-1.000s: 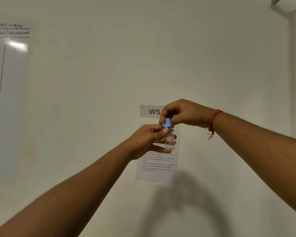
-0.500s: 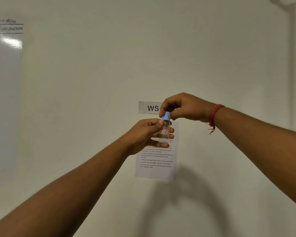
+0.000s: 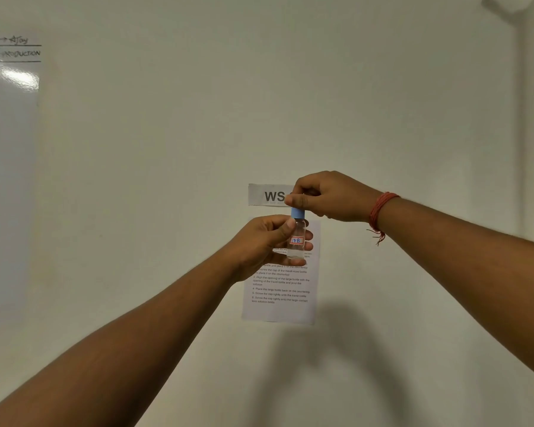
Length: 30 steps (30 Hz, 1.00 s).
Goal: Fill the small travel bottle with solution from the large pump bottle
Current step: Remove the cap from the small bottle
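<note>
A small clear travel bottle (image 3: 296,241) with a red-framed label is held upright in front of a white wall. My left hand (image 3: 264,245) grips its body from the left, thumb across the front. The bottle carries a blue cap (image 3: 298,213), and my right hand (image 3: 327,197) pinches that cap from above with thumb and fingers. A red thread band circles my right wrist. The large pump bottle is not in view.
A printed instruction sheet (image 3: 279,298) hangs on the wall behind my hands, under a small "WS" sign (image 3: 270,195). A whiteboard (image 3: 10,124) with handwriting covers the wall at far left. No counter shows in the frame.
Both hands and the bottle have drifted slightly up and left in the view. The bottle's label now faces me squarely. The grips stay the same.
</note>
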Each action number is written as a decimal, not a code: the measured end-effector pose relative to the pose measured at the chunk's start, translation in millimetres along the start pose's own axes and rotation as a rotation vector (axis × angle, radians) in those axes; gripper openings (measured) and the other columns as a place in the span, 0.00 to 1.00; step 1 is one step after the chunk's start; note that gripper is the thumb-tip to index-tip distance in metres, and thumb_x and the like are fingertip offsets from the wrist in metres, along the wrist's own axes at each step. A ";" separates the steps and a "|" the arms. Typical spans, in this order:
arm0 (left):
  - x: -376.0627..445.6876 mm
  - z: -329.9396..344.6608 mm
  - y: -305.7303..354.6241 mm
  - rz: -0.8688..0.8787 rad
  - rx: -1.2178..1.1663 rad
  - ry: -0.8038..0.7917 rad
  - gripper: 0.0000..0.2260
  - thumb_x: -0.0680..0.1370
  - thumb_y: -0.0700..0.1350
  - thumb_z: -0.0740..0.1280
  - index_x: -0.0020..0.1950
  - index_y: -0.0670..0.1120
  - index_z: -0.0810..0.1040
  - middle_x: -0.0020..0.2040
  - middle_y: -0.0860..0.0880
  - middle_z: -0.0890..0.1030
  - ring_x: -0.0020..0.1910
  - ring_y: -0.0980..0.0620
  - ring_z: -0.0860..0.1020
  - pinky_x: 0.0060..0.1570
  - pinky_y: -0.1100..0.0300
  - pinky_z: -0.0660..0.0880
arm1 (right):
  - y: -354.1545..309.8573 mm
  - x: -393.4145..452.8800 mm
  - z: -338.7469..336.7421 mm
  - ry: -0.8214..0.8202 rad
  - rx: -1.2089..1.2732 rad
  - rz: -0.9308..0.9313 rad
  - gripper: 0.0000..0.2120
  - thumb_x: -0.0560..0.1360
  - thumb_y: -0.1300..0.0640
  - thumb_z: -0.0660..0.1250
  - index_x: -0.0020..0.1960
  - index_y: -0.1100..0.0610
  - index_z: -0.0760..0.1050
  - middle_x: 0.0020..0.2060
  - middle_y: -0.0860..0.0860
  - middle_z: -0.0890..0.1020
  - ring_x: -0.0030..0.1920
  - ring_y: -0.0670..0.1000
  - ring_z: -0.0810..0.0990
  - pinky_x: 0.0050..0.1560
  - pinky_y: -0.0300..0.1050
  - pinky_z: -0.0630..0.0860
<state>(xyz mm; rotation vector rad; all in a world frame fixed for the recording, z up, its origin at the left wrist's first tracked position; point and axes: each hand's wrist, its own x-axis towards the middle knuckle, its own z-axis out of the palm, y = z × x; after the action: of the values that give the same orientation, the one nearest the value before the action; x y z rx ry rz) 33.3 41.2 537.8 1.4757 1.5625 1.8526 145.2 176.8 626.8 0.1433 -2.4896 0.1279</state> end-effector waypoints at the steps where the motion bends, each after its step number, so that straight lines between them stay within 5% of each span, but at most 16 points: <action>1: 0.0 0.0 -0.4 0.003 0.006 0.001 0.13 0.84 0.47 0.62 0.62 0.43 0.80 0.56 0.42 0.86 0.55 0.43 0.85 0.49 0.48 0.84 | -0.9 0.3 1.2 0.005 -0.027 0.001 0.16 0.78 0.42 0.63 0.50 0.54 0.79 0.41 0.50 0.81 0.36 0.47 0.74 0.39 0.42 0.73; 9: -0.7 1.0 -5.0 0.034 0.038 0.026 0.13 0.83 0.47 0.62 0.60 0.43 0.81 0.51 0.44 0.86 0.52 0.44 0.85 0.50 0.46 0.84 | -3.6 -2.2 4.6 -0.025 0.017 0.005 0.14 0.79 0.46 0.64 0.49 0.55 0.80 0.39 0.49 0.82 0.38 0.46 0.76 0.37 0.38 0.71; 22: -3.4 2.5 -4.3 0.052 0.033 0.028 0.12 0.82 0.48 0.63 0.59 0.44 0.81 0.49 0.45 0.86 0.49 0.45 0.85 0.49 0.46 0.84 | -4.9 -0.7 2.3 -0.102 -0.002 -0.024 0.12 0.81 0.46 0.60 0.52 0.53 0.77 0.51 0.54 0.82 0.39 0.48 0.76 0.44 0.47 0.78; 30: -3.9 -1.3 -6.9 0.050 0.042 0.024 0.12 0.83 0.48 0.63 0.59 0.42 0.81 0.49 0.45 0.86 0.49 0.45 0.85 0.47 0.47 0.84 | -4.7 -1.6 7.9 -0.117 0.032 -0.037 0.12 0.81 0.47 0.60 0.52 0.55 0.76 0.50 0.55 0.81 0.42 0.50 0.76 0.49 0.53 0.79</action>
<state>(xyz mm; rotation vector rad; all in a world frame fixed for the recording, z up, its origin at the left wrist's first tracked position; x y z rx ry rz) 31.4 40.1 530.1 1.5289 1.5987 1.8828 142.4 171.3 619.8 0.2159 -2.6009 0.1483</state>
